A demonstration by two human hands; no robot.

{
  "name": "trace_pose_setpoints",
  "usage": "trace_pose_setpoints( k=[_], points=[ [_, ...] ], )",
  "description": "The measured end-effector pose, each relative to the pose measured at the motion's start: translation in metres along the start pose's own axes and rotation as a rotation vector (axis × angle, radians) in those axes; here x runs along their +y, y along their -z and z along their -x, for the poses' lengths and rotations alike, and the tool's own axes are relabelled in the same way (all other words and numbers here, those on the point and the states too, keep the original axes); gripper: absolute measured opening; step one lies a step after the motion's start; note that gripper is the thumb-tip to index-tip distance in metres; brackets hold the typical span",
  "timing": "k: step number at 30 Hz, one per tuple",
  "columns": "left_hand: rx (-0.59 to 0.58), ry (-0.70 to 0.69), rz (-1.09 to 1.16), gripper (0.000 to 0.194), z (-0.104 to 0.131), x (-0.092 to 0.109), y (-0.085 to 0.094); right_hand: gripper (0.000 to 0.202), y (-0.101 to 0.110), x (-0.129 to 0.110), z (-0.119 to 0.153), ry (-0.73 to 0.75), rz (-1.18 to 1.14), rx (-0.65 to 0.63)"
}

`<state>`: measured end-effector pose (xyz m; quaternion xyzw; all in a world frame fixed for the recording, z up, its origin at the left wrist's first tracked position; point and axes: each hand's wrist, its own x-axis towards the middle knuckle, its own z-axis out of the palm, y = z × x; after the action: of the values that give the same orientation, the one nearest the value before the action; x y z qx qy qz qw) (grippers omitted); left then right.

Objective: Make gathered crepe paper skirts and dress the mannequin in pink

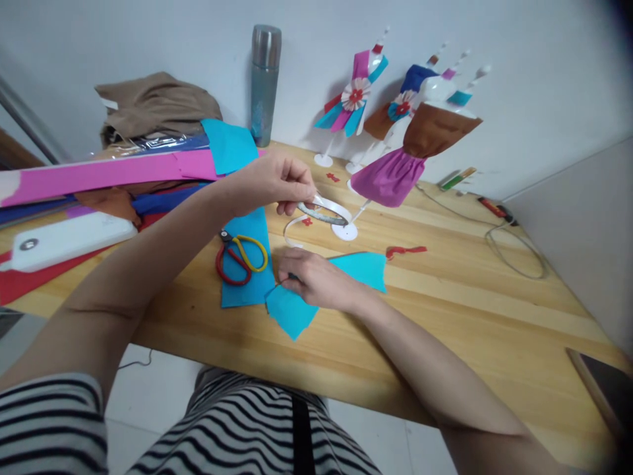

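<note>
My left hand [281, 181] pinches a roll of white tape [326, 210], raised above the table. A loose curl of tape [291, 232] hangs below the roll, toward my right hand. My right hand [316, 277] is closed over a cut piece of turquoise paper [291, 313]; what its fingertips hold is too small to make out. That paper also shows beyond the hand on the right. Left of it, scissors [241, 258] with one red and one yellow handle rest on another turquoise sheet [247, 293].
Small dress forms [390, 175] in coloured paper stand at the back beside a bottle [266, 86]. Coloured sheets [123, 175], brown cloth [158, 105] and a white device [74, 241] fill the left. A cable [519, 244] and a dark flat device [601, 389] lie right.
</note>
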<state>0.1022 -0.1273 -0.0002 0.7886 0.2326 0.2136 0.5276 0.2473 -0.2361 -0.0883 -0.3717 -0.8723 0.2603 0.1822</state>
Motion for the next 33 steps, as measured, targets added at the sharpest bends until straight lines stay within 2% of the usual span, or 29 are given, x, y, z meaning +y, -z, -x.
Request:
trace_pose_setpoints(
  k=[4,7,10,12,15,18,21,25,29,33],
  points=[
    [0.041,-0.006,-0.014,0.018,0.000,0.001,0.003,0.009,0.023,-0.013,0.007,-0.110,-0.100,0.080],
    [0.059,-0.032,-0.035,0.019,0.000,0.002,0.004,0.002,0.033,-0.013,0.011,-0.143,-0.095,0.106],
    [0.066,-0.028,-0.049,0.018,0.001,0.003,0.004,0.014,0.028,-0.004,0.010,-0.103,0.045,0.006],
    [0.061,-0.015,-0.045,0.018,0.001,0.003,0.003,0.015,0.021,0.003,0.009,-0.080,0.141,-0.066],
    [0.056,-0.015,-0.038,0.018,0.001,0.003,0.003,0.018,0.016,0.010,0.007,-0.072,0.162,-0.078],
    [0.064,-0.023,-0.037,0.017,0.001,0.003,0.004,0.013,0.024,0.012,0.009,-0.131,0.018,0.004],
    [0.072,-0.028,-0.033,0.016,0.001,0.004,0.005,0.005,0.036,0.009,0.011,-0.252,-0.245,0.124],
    [0.092,-0.039,-0.028,0.017,0.000,0.001,0.007,0.013,0.048,0.003,0.013,-0.380,-0.554,0.305],
    [0.117,-0.018,-0.061,0.017,-0.001,-0.002,0.009,0.023,0.055,-0.005,0.015,-0.404,-0.689,0.381],
    [0.110,-0.005,-0.071,0.015,-0.002,-0.003,0.009,0.015,0.062,-0.015,0.019,-0.403,-0.741,0.455]
  ],
)
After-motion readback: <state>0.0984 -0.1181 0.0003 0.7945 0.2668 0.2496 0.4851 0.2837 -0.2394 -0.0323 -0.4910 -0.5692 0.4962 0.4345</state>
